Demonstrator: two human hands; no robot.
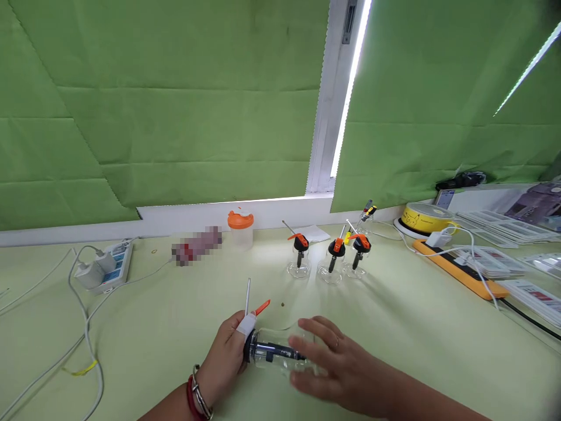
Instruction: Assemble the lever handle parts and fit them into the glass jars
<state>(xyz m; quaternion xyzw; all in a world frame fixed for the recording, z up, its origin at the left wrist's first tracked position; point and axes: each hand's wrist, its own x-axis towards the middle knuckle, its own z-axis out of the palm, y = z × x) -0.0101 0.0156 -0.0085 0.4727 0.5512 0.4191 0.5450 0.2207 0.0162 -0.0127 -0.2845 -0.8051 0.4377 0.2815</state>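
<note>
Left grip (227, 342) on bottle (280, 349), jars (333, 263) beyond

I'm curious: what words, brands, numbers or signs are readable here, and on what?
No text is clear enough to quote.
Purple item at far right: pale lettering, too blurred.
White-bordered cards: print too small.
Pink item: pixelated.
Held glass bottle: no lettering visible.

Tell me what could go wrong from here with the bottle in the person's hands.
The clear bottle might slip: the left hand grips its capped end, while the right hand has its fingers spread around the other end, and firm contact there is unclear.

The small dark bit on the table could get knocked away.

A wide reach forward might tip one of the three standing bottles.
</note>
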